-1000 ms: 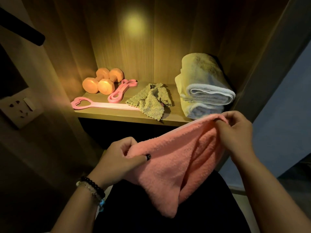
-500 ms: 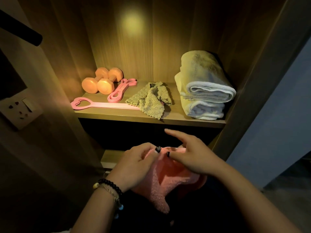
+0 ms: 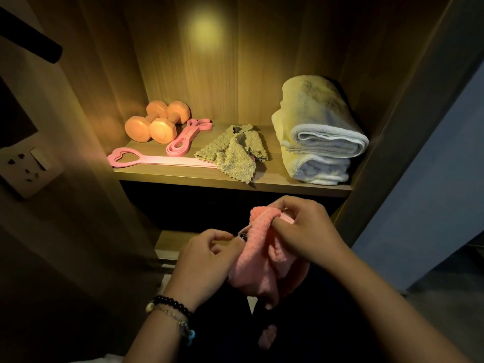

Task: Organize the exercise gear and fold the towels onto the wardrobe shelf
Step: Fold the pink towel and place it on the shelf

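Observation:
A bunched pink towel (image 3: 256, 260) hangs between my hands below the wardrobe shelf (image 3: 183, 176). My right hand (image 3: 303, 231) grips its upper fold with curled fingers. My left hand (image 3: 207, 255) pinches the towel's left edge. On the shelf lie two orange dumbbells (image 3: 154, 124) at the back left, a pink resistance band (image 3: 186, 138) beside them, and a long pink strap with a heart-shaped handle (image 3: 146, 160) along the front. A crumpled olive cloth (image 3: 233, 150) sits mid-shelf. Two folded white towels (image 3: 322, 134) are stacked at the right.
A wall socket plate (image 3: 23, 169) is on the left panel. A dark rod (image 3: 31, 41) juts out at upper left. A lower shelf edge (image 3: 170, 244) shows under my hands. The wardrobe's right side panel (image 3: 408, 127) stands close to the towel stack.
The pink towel was spread wide between both hands; my hands came together and the towel is now bunched and doubled over. My right hand has risen slightly with the fold.

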Motion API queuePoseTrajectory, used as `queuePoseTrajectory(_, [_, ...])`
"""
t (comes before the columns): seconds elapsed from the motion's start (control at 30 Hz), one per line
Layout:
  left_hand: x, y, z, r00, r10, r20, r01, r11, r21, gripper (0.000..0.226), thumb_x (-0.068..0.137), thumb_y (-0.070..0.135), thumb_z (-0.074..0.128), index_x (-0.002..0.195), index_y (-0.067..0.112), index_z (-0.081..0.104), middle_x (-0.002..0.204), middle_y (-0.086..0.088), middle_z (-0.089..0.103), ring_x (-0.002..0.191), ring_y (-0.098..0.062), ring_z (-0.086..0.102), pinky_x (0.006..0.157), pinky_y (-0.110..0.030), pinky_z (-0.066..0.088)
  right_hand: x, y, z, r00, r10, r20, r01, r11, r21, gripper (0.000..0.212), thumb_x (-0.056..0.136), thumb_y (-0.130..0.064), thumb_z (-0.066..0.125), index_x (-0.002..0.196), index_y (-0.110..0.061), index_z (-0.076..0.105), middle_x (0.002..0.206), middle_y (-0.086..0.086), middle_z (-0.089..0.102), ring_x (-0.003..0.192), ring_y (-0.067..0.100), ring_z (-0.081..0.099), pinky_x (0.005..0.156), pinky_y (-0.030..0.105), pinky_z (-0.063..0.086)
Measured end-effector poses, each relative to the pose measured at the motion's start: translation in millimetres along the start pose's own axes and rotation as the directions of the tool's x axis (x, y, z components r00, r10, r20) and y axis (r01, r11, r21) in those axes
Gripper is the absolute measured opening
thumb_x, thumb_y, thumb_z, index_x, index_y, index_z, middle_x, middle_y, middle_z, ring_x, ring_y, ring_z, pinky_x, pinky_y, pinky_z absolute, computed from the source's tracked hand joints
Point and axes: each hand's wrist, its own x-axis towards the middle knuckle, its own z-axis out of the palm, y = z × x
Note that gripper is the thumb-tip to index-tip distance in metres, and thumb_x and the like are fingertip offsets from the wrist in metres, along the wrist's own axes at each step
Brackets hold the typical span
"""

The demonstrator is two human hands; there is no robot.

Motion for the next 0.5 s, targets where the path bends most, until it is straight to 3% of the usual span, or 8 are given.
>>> queuePoseTrajectory(0.13, [-3,5,8,0.993,0.008,0.119,0.023,0.966,-0.257,0.032,0.084,0.015,0.069,0.113,0.024,0.058,0.081,0.005,0.074,0.074,-0.001,0.067,0.063,-0.014,0.049,0,1,3,0.996,-0.08,0.039,0.078,0.996,0.05,0.018,0.085,-0.013,0.064,0.09,-0.027,0.073,0.086,-0.017,0.072,0.085,-0.004,0.065,0.077,0.02,0.049])
queuePoseTrajectory(0.2, [-4,7,10,1.0,-0.002,0.001,0.002,0.941,-0.338,0.033,0.085,0.006,0.067,0.112,0.024,0.059,0.084,0.004,0.071,0.075,-0.001,0.066,0.059,-0.011,0.048,-1,2,3,0.993,-0.111,0.027,0.109,0.992,0.056,0.02,0.086,-0.013,0.064,0.093,-0.029,0.073,0.088,-0.019,0.072,0.087,-0.006,0.065,0.077,0.018,0.049])
queuePoseTrajectory(0.3, [-1,5,7,0.971,0.065,-0.23,-0.119,0.967,-0.227,0.031,0.086,0.002,0.063,0.102,0.028,0.066,0.094,0.009,0.066,0.084,0.001,0.061,0.065,-0.011,0.049,-1,6,2,0.992,-0.13,-0.004,0.13,0.99,0.058,0.021,0.086,-0.012,0.063,0.097,-0.028,0.073,0.092,-0.02,0.072,0.09,-0.007,0.065,0.082,0.02,0.051])
queuePoseTrajectory(0.43, [4,-4,6,0.959,0.116,-0.257,-0.195,0.932,-0.306,0.019,0.088,0.006,0.061,0.086,0.022,0.072,0.099,0.002,0.066,0.089,-0.006,0.062,0.074,-0.025,0.051,-2,16,3,0.993,-0.113,0.017,0.112,0.993,0.047,0.031,0.088,-0.01,0.059,0.112,-0.029,0.067,0.1,-0.018,0.07,0.094,-0.005,0.063,0.085,0.022,0.05])
queuePoseTrajectory(0.5, [6,-4,6,0.962,0.052,-0.268,-0.17,0.882,-0.439,0.013,0.092,0.011,0.057,0.088,0.016,0.068,0.093,-0.001,0.067,0.084,-0.012,0.062,0.067,-0.026,0.051,-1,21,2,0.999,-0.048,0.016,0.048,0.999,0.011,0.04,0.087,-0.007,0.056,0.119,-0.029,0.06,0.089,-0.015,0.067,0.081,-0.004,0.061,0.072,0.013,0.045])
